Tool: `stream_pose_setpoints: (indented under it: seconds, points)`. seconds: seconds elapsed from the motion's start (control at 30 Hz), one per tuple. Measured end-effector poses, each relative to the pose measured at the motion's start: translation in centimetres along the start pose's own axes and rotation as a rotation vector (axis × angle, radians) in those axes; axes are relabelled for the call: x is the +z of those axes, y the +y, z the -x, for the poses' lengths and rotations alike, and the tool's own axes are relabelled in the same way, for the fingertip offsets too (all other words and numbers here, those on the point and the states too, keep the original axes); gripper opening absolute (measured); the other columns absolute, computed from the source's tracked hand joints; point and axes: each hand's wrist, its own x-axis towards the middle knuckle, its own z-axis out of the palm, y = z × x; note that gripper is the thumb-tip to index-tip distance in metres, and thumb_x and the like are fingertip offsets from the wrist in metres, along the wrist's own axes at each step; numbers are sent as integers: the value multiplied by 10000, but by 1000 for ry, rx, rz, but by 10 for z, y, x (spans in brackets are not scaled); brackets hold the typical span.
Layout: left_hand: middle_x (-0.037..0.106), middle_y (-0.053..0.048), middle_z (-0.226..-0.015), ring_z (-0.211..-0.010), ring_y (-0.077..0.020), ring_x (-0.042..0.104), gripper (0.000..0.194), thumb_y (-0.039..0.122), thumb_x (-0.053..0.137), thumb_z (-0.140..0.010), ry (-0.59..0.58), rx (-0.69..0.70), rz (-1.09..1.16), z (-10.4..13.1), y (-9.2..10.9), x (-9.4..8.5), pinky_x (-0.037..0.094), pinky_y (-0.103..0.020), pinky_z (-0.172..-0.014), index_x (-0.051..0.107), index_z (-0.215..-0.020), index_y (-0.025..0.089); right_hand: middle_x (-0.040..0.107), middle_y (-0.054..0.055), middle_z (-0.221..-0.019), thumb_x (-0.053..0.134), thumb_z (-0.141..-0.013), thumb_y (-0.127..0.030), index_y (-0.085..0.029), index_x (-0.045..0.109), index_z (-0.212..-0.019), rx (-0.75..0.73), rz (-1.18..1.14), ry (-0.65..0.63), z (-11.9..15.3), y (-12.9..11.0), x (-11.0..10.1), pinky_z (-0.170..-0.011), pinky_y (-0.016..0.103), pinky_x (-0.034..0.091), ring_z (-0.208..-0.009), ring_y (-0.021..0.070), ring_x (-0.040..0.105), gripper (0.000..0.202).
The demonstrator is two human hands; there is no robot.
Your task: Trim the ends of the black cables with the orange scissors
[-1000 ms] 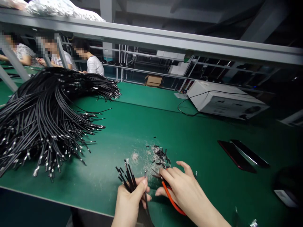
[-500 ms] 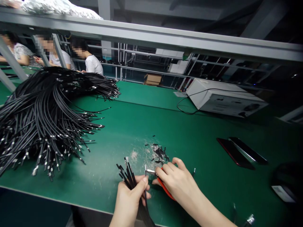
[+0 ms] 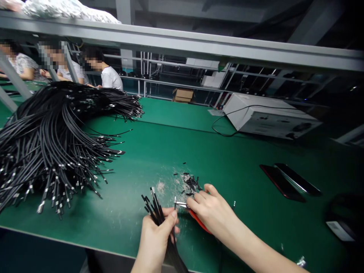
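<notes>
My left hand (image 3: 159,231) is closed around a bunch of black cables (image 3: 155,206), their cut ends pointing up and away. One cable (image 3: 174,218) stands apart from the bunch, pinched between thumb and finger. My right hand (image 3: 209,208) is wrapped round an orange-handled cutting tool (image 3: 199,221). Its metal tip (image 3: 181,204) touches or lies right beside the pale end of the single cable; which of these is too small to tell. Just beyond the tool, short black offcuts (image 3: 192,182) and whitish strands (image 3: 161,186) are scattered on the green table (image 3: 136,151).
A large heap of black cables (image 3: 51,136) covers the left. Two phones (image 3: 281,182) lie at the right, with a white box-shaped device (image 3: 267,117) behind them. A metal shelf beam (image 3: 182,40) crosses above. Several people sit at the far left.
The tool and my right hand have shifted slightly, staying beside the single cable. My left hand still holds the bunch, nearly unmoved. The view has moved a little.
</notes>
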Motion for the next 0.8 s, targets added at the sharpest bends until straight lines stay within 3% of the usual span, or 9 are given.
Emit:
stream_pose_setpoints:
  seconds: [0.33, 0.57, 0.63, 0.8]
  points:
    - [603, -26, -557, -436, -102, 542, 483, 439, 779, -535, -33, -34, 43, -4, -2, 1, 439, -181, -362, 673, -808, 56, 596, 1, -567, 519, -808, -151, -185, 541, -684, 43, -103, -92, -2, 4, 10, -765, 333, 250, -521, 138, 531, 130]
    - [605, -8, -564, -430, -99, 548, 528, 404, 816, -492, -27, -58, 118, -4, 0, 2, 481, -204, -396, 657, -859, 60, 613, 48, -640, 592, -776, -428, -174, 543, -733, 397, -252, -183, -5, 12, -4, -700, 366, 303, -615, 204, 561, 263]
    - [602, 2, -543, -423, -98, 545, 542, 377, 836, -458, -26, -61, 133, -4, 0, 2, 483, -206, -399, 650, -859, 63, 594, 27, -643, 577, -774, -464, -189, 545, -768, 473, -490, -165, -7, 12, -10, -672, 351, 330, -621, 192, 541, 277]
    - [613, 5, -480, -408, -108, 556, 489, 354, 844, -453, -34, -47, 123, -4, -2, 1, 464, -199, -392, 624, -795, 83, 558, -27, -698, 614, -747, -431, -207, 486, -941, 710, -1549, -85, -18, -11, -17, -595, 264, 423, -604, 128, 531, 323]
